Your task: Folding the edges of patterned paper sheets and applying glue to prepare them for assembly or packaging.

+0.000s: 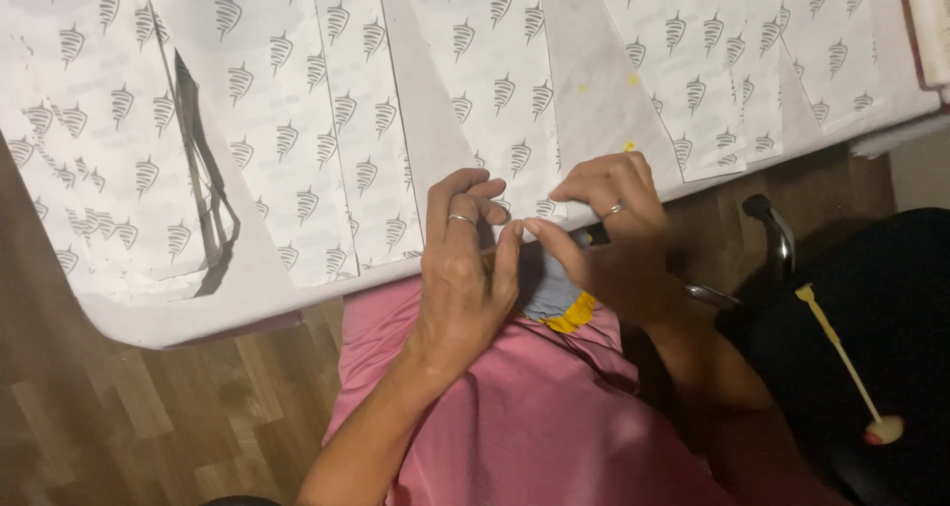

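Across the upper half of the frame, a table runs edge to edge, covered with overlapping white paper sheets printed in a repeating grey motif. Below it, at lower left, is wood-pattern flooring; at lower centre, a pink garment covers the person's lap. At right, a dark chair with a metal armrest carries a thin yellow stick with a rounded end.

At centre frame, at the table's near edge, the left hand and the right hand are brought together, fingertips touching. Each wears a ring. They pinch a small grey piece with a yellow border, which hangs just below the table edge, over the lap. What is caught exactly between the fingertips is too small to tell.

Assessment: the work is fine and fingertip-led. It is judged best done with both wrists steadied against the table edge, the piece kept taut between the two pinches, and pressure kept light so that it neither creases nor slips.
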